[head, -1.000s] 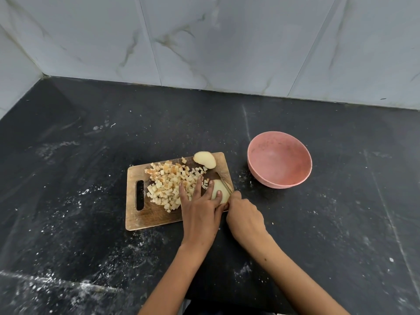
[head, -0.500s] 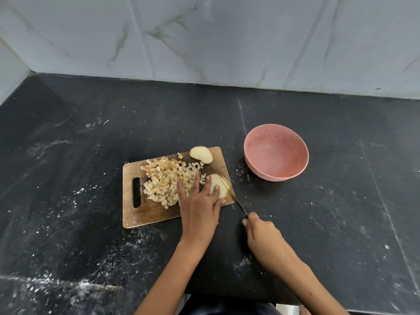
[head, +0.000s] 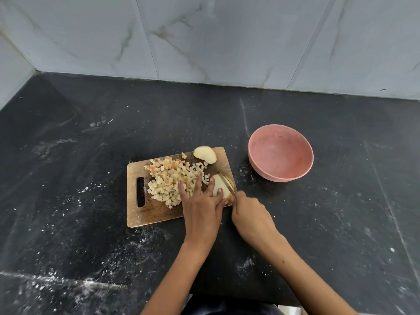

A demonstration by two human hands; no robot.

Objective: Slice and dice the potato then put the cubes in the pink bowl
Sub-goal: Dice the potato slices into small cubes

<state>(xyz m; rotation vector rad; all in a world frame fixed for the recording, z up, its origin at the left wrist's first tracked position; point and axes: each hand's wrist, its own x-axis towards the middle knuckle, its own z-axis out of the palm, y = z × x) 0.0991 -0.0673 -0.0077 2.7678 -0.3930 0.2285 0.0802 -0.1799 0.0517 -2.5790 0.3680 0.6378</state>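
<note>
1. Half a second ago the right hand (head: 248,214) had drawn back off the cutting board (head: 159,212) towards the lower right of the frame, with the knife (head: 227,184) trailing over the desk (head: 91,246). Now it has come forward again, and the blade lies across the potato piece (head: 223,186) at the board's right edge.
2. I judge this a fresh slicing stroke: thin slices already lean off the right side of the piece, so slicing continues and dicing of this piece has not begun.
3. The left hand (head: 202,205) stays where it was, fingers fairly straight, pressing down on the potato piece to steady it; some fingers reach onto the pile of cubes (head: 170,178).
4. The right hand is curled round the knife handle, which it hides almost wholly.
5. Another potato piece (head: 204,154), uncut, rests at the board's upper right corner, as before.
6. The cubes sit heaped on the middle of the board, just left of the left hand's fingers.
7. The pink bowl (head: 280,153) stands on the desk right of the board, near but apart from it. It holds no cubes, only faint specks on its inner wall.
8. So no transfer has happened yet; two pieces remain to cut first.
</note>
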